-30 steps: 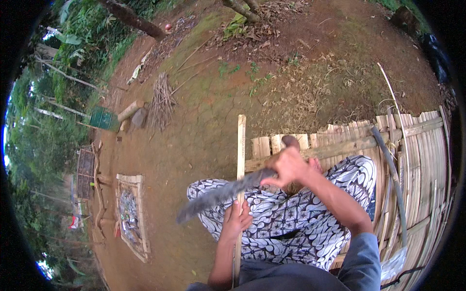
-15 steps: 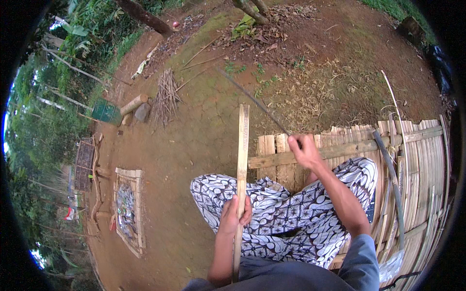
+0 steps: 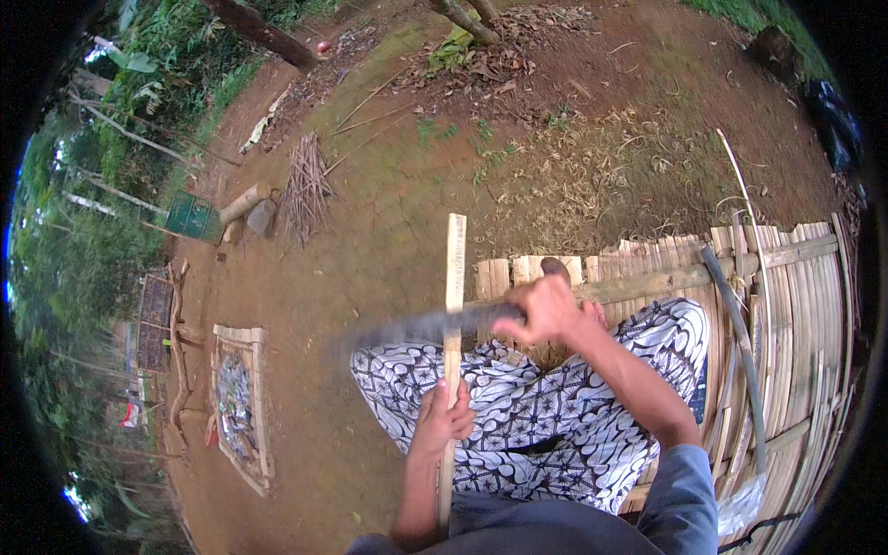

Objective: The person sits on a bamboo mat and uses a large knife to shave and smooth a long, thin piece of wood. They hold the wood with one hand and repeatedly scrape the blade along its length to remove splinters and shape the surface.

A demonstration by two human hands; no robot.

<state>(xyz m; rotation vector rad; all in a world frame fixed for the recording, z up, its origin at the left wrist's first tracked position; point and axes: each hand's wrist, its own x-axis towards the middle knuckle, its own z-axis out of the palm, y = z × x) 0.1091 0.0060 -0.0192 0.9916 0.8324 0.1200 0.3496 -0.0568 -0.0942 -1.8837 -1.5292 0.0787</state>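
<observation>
My left hand (image 3: 440, 425) is closed round the lower part of a long pale bamboo strip (image 3: 456, 254), which stands lengthwise over my lap with its far end beyond my knees. My right hand (image 3: 548, 310) grips a machete by its dark handle. The machete blade (image 3: 398, 333), smeared by motion, points left and crosses the strip a little beyond my left hand. Whether its edge bites into the strip cannot be made out. Patterned cloth (image 3: 555, 421) covers my folded legs beneath both hands.
I sit on a slatted bamboo platform (image 3: 814, 305); a curved dark pole (image 3: 740, 342) and thin strips lie on it to my right. Curly shavings (image 3: 592, 194) litter the ground ahead. A stick pile (image 3: 305, 190), a green crate (image 3: 192, 217) and a framed pit (image 3: 264, 407) are at left.
My right hand has come nearer and left, swinging the machete from pointing far-left, clear of the strip, down across it. My left hand still holds the strip; the view has shifted slightly.
</observation>
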